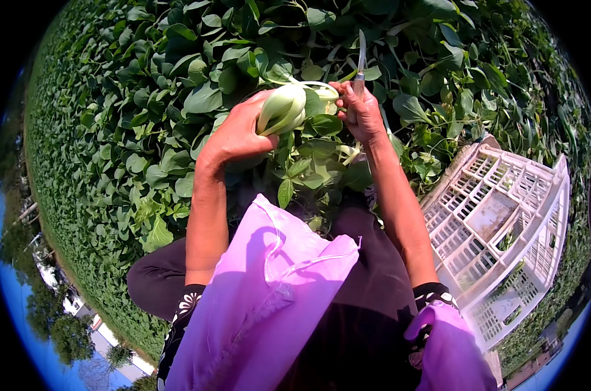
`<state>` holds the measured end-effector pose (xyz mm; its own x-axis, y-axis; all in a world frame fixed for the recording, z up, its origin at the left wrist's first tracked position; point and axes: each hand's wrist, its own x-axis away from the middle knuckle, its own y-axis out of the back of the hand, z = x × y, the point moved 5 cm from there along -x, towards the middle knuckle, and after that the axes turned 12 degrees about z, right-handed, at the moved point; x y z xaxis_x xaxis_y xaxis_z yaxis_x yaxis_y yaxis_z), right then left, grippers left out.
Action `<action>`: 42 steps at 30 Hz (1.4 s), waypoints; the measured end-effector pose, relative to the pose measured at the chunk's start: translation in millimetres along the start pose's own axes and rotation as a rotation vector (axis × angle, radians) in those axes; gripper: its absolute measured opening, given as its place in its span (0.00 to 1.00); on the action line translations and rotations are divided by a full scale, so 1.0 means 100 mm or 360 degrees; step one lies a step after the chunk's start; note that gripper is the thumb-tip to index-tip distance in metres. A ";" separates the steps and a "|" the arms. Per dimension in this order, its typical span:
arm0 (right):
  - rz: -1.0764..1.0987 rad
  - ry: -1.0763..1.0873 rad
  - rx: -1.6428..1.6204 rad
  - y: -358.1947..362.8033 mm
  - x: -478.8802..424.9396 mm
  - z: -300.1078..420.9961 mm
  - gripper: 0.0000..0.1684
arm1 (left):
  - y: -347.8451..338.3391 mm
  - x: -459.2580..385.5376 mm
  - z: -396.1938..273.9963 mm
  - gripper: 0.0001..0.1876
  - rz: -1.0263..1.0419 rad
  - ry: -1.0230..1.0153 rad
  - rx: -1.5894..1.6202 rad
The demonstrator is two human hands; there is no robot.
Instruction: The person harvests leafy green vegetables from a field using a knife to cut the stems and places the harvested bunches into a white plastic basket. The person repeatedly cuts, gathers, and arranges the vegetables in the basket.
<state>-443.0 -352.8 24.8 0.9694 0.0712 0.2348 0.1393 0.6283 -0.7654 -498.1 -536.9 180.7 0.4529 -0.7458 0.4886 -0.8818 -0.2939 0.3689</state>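
Observation:
My left hand (241, 129) grips a head of pak choi (284, 108), its pale green stalks bulging toward me. In my right hand (361, 112) is a small knife (362, 54) with a curved metal blade pointing away from me and a light handle, partly covered by my fingers. The thumb and fingertips of that hand also meet a pale stalk (320, 85) stretching across from the head. Whether this stalk is still joined to the head is hard to tell. Leafy plants (315, 151) stand right below and between both hands.
At my right, a white plastic crate (496, 215) with slatted walls rests tilted among the plants. Dense green leaves (129, 107) spread ahead and to the left. A loose purple cloth (276, 293) hangs over my lap, below my forearms.

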 end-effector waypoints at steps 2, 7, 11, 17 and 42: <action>0.0161 0.0039 -0.0107 -0.21 0.07 0.18 0.22 | -0.04 0.00 -0.04 0.35 0.0104 -0.0026 0.0289; 0.0103 0.0311 0.0425 -0.37 0.36 0.69 0.22 | -0.11 0.07 0.03 0.39 0.0062 -0.0253 0.1238; -0.0328 0.0415 0.1351 -0.54 0.58 1.23 0.15 | -0.05 0.09 -0.13 0.37 -0.0044 -0.0507 0.1382; 0.0090 0.0210 0.0961 -0.89 0.69 1.11 0.16 | -0.39 -0.30 -0.49 0.37 0.0201 -0.0575 0.0883; -0.0091 -0.0424 0.2219 -0.36 -0.84 -0.70 0.22 | 0.37 -0.11 1.13 0.21 -0.0443 0.0764 -0.1015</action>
<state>-515.0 -435.6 -9.6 0.8810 0.0634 0.4689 -0.2858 0.8611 0.4205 -550.8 -607.1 99.3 0.7765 -0.3186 0.5437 -0.5520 0.0723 0.8307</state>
